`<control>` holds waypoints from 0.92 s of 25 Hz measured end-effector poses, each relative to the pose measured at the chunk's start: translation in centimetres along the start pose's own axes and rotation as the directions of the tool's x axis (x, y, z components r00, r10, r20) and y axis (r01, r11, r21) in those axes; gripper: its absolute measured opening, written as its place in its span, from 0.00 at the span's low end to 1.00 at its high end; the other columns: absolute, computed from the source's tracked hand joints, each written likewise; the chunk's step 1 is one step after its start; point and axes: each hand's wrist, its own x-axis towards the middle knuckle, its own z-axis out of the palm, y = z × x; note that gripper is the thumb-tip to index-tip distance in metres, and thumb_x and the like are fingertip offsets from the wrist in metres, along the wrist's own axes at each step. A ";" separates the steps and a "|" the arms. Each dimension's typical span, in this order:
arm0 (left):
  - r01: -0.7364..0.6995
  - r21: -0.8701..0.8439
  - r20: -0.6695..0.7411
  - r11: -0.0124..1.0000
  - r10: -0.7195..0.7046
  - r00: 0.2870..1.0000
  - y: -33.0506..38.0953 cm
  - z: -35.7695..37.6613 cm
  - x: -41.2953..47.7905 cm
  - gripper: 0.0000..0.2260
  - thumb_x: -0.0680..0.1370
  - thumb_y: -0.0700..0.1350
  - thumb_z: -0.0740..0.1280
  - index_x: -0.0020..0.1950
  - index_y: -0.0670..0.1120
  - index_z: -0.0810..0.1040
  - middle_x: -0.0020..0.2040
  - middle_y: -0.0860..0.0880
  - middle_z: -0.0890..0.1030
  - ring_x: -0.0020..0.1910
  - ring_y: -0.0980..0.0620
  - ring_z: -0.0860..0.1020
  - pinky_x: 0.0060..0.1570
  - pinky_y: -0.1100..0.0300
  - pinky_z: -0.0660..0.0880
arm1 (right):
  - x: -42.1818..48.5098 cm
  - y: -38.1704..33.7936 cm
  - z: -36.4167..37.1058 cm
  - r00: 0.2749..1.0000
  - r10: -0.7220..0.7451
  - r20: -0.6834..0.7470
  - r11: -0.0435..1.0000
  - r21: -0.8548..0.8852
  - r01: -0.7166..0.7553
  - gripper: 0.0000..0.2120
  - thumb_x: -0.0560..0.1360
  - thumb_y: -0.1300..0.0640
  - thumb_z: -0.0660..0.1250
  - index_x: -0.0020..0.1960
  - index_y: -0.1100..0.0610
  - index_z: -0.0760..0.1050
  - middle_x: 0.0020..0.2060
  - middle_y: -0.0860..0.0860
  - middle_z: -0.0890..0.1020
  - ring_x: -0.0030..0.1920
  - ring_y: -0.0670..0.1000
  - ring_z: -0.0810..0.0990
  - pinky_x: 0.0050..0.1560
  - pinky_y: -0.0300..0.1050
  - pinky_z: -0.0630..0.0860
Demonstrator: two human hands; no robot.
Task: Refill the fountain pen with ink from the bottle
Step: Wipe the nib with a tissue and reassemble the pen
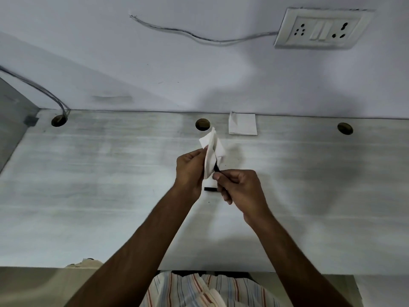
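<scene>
My left hand (190,169) pinches a crumpled white tissue (212,151) above the middle of the pale wooden desk (110,185). My right hand (240,187) grips a slim black pen part (216,167), whose upper end is tucked into the tissue. Only a short black stretch of it shows between the tissue and my fingers. Just below, between both hands, a white object with a black band (210,189) stands on the desk. It is mostly hidden, and I cannot tell whether it is the ink bottle.
A small stack of folded white tissues (242,125) lies at the desk's back edge by the wall. Three round cable holes (202,124) run along the back. A wall socket panel (321,29) sits up right, and cables (51,96) drop into the left hole.
</scene>
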 end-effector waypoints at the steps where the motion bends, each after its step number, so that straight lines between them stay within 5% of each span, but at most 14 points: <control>1: 0.012 -0.022 -0.086 1.000 -0.014 0.996 -0.3 0.2 0.3 0.16 0.79 0.38 0.70 0.30 0.45 0.80 0.25 0.51 0.76 0.24 0.54 0.73 0.32 0.60 0.71 | -0.1 0.3 0.1 0.978 -0.183 -0.098 0.932 -0.333 0.141 0.07 0.76 0.55 0.72 0.46 0.57 0.86 0.29 0.48 0.83 0.26 0.45 0.78 0.31 0.41 0.75; 3: 0.025 -0.053 -0.192 0.998 -0.035 0.981 -0.8 0.3 0.7 0.13 0.76 0.39 0.73 0.31 0.45 0.81 0.25 0.52 0.77 0.25 0.55 0.75 0.33 0.61 0.74 | -0.7 0.9 0.4 0.895 -0.435 -0.096 0.678 -0.689 0.256 0.07 0.76 0.53 0.72 0.46 0.55 0.85 0.33 0.48 0.86 0.31 0.48 0.82 0.35 0.43 0.76; 4: 0.024 -0.058 -0.208 0.998 -0.036 0.978 -1.0 0.3 0.7 0.13 0.76 0.38 0.73 0.32 0.45 0.81 0.24 0.52 0.77 0.25 0.55 0.75 0.33 0.62 0.74 | -1.0 1.1 0.7 0.879 -0.466 -0.098 0.659 -0.702 0.271 0.07 0.76 0.53 0.71 0.46 0.55 0.85 0.33 0.48 0.86 0.31 0.48 0.82 0.34 0.42 0.75; 6: 0.035 -0.049 -0.203 0.998 -0.044 0.978 -1.6 0.0 0.5 0.20 0.77 0.35 0.70 0.26 0.47 0.75 0.22 0.52 0.72 0.23 0.55 0.70 0.30 0.63 0.70 | -1.3 1.3 1.0 0.930 -0.341 -0.135 0.834 -0.500 0.233 0.07 0.77 0.54 0.71 0.44 0.56 0.85 0.29 0.48 0.84 0.26 0.44 0.79 0.31 0.36 0.72; 8: 0.041 -0.042 -0.196 0.998 -0.049 0.979 -2.3 -0.7 0.2 0.19 0.75 0.32 0.66 0.27 0.44 0.65 0.26 0.48 0.65 0.29 0.50 0.62 0.32 0.60 0.64 | -1.5 1.3 1.0 0.990 -0.064 -0.122 0.986 -0.158 0.044 0.08 0.77 0.56 0.71 0.43 0.58 0.85 0.26 0.50 0.82 0.22 0.46 0.76 0.26 0.39 0.72; 11: 0.034 -0.186 -0.251 0.982 -0.081 0.965 -2.8 -2.7 1.1 0.09 0.74 0.30 0.64 0.37 0.41 0.72 0.36 0.43 0.69 0.38 0.46 0.67 0.37 0.55 0.68 | -3.1 2.0 0.5 0.981 0.190 -0.024 0.974 0.129 -0.186 0.11 0.79 0.58 0.68 0.43 0.63 0.84 0.28 0.56 0.80 0.22 0.51 0.73 0.25 0.42 0.69; 14: 0.011 -0.265 -0.199 0.964 -0.066 0.978 -2.3 -5.3 1.8 0.08 0.77 0.31 0.63 0.42 0.41 0.77 0.41 0.42 0.77 0.46 0.44 0.75 0.44 0.54 0.75 | -4.8 2.1 -1.1 0.978 0.105 -0.182 0.974 0.216 -0.065 0.07 0.78 0.60 0.69 0.44 0.60 0.85 0.29 0.56 0.81 0.23 0.51 0.72 0.24 0.42 0.69; 19: 0.054 -0.024 0.226 0.998 -0.047 0.973 -3.7 -3.4 -2.0 0.11 0.83 0.37 0.61 0.56 0.31 0.79 0.49 0.38 0.82 0.49 0.42 0.80 0.51 0.51 0.78 | -2.4 1.1 -0.6 0.960 -0.153 -0.235 0.987 -0.078 0.139 0.03 0.75 0.58 0.73 0.47 0.57 0.85 0.32 0.50 0.86 0.27 0.48 0.82 0.30 0.41 0.78; 23: -0.021 0.005 0.228 1.000 0.019 0.973 -4.9 -1.9 -2.9 0.14 0.82 0.44 0.66 0.54 0.32 0.82 0.50 0.33 0.82 0.49 0.39 0.80 0.55 0.46 0.77 | -2.4 2.7 1.3 0.918 -0.343 -0.198 0.866 -0.446 0.228 0.06 0.74 0.57 0.74 0.50 0.56 0.85 0.39 0.48 0.88 0.37 0.45 0.86 0.40 0.42 0.82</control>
